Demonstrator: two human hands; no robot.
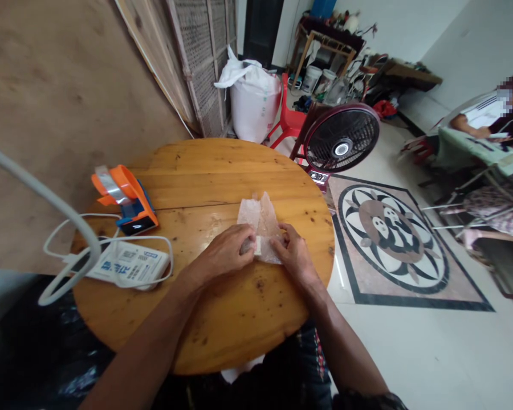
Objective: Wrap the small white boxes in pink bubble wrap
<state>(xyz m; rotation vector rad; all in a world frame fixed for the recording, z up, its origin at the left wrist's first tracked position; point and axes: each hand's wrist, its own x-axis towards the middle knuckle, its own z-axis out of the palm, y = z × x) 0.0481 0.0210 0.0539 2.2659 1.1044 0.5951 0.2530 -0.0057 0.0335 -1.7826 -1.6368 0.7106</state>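
Note:
A sheet of clear bubble wrap (267,215) lies on the round wooden table (222,336) in front of me. On the wrap sits a small white object (257,246), too small to name. My left hand (228,250) is closed on the left side of the wrap, its fingertips by the white object. From the right, my right hand (294,253) grips the wrap's edge between thumb and bent fingers. Part of the wrap is hidden under both hands.
An orange and blue tape dispenser (128,196) stands at the table's left, behind a white printed box (130,263) with a white cable over it. A grey curved tube (47,176) crosses the left foreground. Beyond the table are a fan (342,142) and a seated person (483,117).

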